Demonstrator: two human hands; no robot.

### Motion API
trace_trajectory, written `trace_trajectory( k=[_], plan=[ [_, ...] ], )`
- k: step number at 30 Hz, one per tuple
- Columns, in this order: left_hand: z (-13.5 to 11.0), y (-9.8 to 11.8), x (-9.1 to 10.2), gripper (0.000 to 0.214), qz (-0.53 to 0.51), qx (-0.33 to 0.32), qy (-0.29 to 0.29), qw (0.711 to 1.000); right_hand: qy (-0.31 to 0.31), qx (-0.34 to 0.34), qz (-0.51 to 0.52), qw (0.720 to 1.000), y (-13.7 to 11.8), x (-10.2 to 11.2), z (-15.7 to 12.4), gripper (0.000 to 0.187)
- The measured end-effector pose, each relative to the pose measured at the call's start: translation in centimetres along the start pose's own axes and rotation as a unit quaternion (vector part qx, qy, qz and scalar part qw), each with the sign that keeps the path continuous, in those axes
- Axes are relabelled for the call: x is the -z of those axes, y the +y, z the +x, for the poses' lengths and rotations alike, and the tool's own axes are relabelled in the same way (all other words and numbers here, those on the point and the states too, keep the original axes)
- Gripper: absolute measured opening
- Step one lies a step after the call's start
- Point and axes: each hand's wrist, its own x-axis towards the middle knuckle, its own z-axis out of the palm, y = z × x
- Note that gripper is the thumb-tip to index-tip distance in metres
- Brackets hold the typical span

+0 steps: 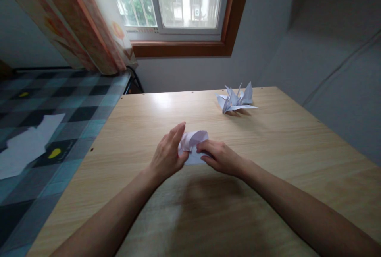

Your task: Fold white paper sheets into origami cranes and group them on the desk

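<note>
A partly folded piece of white paper (195,143) lies on the wooden table (268,157), near its middle. My left hand (169,153) grips the paper's left side, fingers curled around a raised fold. Pressing down on the paper's right part is my right hand (222,157), its fingers together and pinching the edge. Finished white paper cranes (235,99) stand farther back on the table, apart from both hands.
A bed with a checked blue and black cover (59,118) runs along the table's left side, with loose white paper sheets (26,143) on it. Behind are a patterned curtain (89,22), a window (178,2) and grey walls.
</note>
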Motion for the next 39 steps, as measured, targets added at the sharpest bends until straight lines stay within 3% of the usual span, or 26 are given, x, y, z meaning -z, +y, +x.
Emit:
trace_trajectory(
  k=[4, 12, 17, 24, 35, 39],
  plan=[
    [0.2, -0.1, 0.3, 0.076, -0.027, 0.033, -0.029, 0.999, 0.000, 0.052, -0.037, 0.998, -0.1, 0.0, 0.1, 0.015],
    [0.9, -0.3, 0.6, 0.046, -0.086, 0.095, -0.111, 0.986, -0.011, 0.070, -0.035, 0.997, -0.6, 0.1, 0.2, 0.015],
    [1.0, -0.2, 0.6, 0.031, -0.069, 0.110, -0.080, 0.988, -0.018, 0.053, -0.049, 0.997, -0.5, -0.1, 0.0, 0.018],
    [0.6, -0.8, 0.4, 0.024, -0.019, 0.118, -0.016, 0.993, -0.042, 0.096, -0.081, 0.991, -0.3, -0.3, 0.0, 0.028],
    [0.9, -0.4, 0.6, 0.029, -0.037, 0.111, -0.040, 0.992, -0.084, 0.087, -0.164, 0.979, -1.3, -0.1, 0.1, 0.044],
    [0.7, -0.6, 0.6, 0.022, -0.002, 0.115, 0.002, 0.993, -0.077, 0.086, -0.174, 0.978, -1.2, -0.2, 0.1, 0.046]
  ],
)
